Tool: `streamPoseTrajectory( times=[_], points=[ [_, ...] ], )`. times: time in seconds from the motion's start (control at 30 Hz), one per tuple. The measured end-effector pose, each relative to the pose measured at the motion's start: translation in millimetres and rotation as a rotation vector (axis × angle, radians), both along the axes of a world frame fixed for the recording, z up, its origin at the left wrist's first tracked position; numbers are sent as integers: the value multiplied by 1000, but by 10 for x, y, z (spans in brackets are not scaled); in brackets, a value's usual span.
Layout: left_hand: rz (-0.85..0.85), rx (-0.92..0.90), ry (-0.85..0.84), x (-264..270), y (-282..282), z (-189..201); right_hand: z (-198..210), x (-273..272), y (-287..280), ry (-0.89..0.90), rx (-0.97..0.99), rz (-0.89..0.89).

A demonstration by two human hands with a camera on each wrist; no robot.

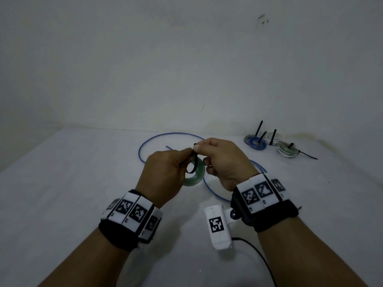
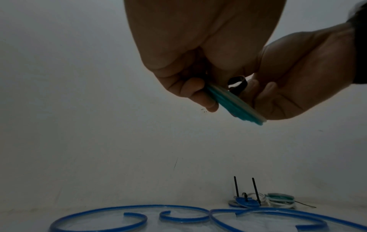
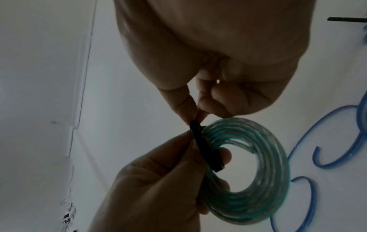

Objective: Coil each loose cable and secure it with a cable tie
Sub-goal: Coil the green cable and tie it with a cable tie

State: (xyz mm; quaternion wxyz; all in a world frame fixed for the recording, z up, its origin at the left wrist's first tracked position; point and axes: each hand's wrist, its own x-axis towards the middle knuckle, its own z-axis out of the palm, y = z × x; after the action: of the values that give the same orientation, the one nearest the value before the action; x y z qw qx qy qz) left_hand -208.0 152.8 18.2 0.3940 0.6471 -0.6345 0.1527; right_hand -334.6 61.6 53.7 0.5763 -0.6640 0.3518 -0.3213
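Note:
A green translucent cable coil [image 1: 195, 175] [image 3: 264, 169] [image 2: 234, 106] is held up above the table between both hands. My left hand [image 1: 165, 172] [image 3: 158, 188] grips the coil and the black cable tie [image 1: 191, 165] [image 3: 206, 150] [image 2: 237, 84] looped round its turns. My right hand [image 1: 221, 160] [image 3: 198, 113] [image 2: 288, 87] pinches the tie's free end between thumb and forefinger at the top of the loop. A loose blue cable [image 1: 157, 139] [image 2: 139, 211] [image 3: 309, 196] lies uncoiled on the white table under the hands.
Several tied coils [image 1: 267, 141] [image 2: 264, 200], blue, white and green-white, lie at the back right with black tie tails sticking up. A white tagged device [image 1: 217, 226] with a black lead lies near my right wrist. A wall rises behind the table [image 1: 62, 172].

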Motion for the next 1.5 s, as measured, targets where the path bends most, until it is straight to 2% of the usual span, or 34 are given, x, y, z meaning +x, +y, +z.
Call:
streamPoseTrajectory(
  times=[0.07, 0.2, 0.3, 0.4, 0.57, 0.77, 0.9, 1.03, 1.2, 1.27, 1.4, 1.5],
  points=[
    [-20, 16, 30, -20, -4, -13, 0, 0, -47, -11, -35, -19],
    [-72, 100, 133, -76, -18, -15, -17, -8, -164, -113, -119, -181],
    [-24, 184, 228, -32, -62, -42, -69, -25, -114, -86, -197, -171],
    [46, 181, 304, 15, -93, -85, -98, -35, -59, -24, -354, -178],
    [-25, 226, 380, -2, -101, -118, -139, -26, -19, 27, -516, -155],
    [-55, 218, 395, -5, -94, -105, -106, -25, 15, -15, -433, -64],
    [-61, 206, 296, -26, -89, -78, -111, -30, 14, -44, -443, -56],
    [-71, 168, 195, -19, -66, -100, -116, -37, -1, -173, -373, -80],
    [-19, 183, 84, -5, -76, -117, -163, -24, 16, -230, -376, -84],
    [-18, 217, 140, 17, -85, -71, -158, -30, -2, -237, -379, -94],
    [43, 211, 408, 76, -106, -43, -68, -102, -127, -232, -387, -137],
    [101, 181, 439, 99, -153, -42, -91, -167, -180, -142, -441, -222]
  ],
)
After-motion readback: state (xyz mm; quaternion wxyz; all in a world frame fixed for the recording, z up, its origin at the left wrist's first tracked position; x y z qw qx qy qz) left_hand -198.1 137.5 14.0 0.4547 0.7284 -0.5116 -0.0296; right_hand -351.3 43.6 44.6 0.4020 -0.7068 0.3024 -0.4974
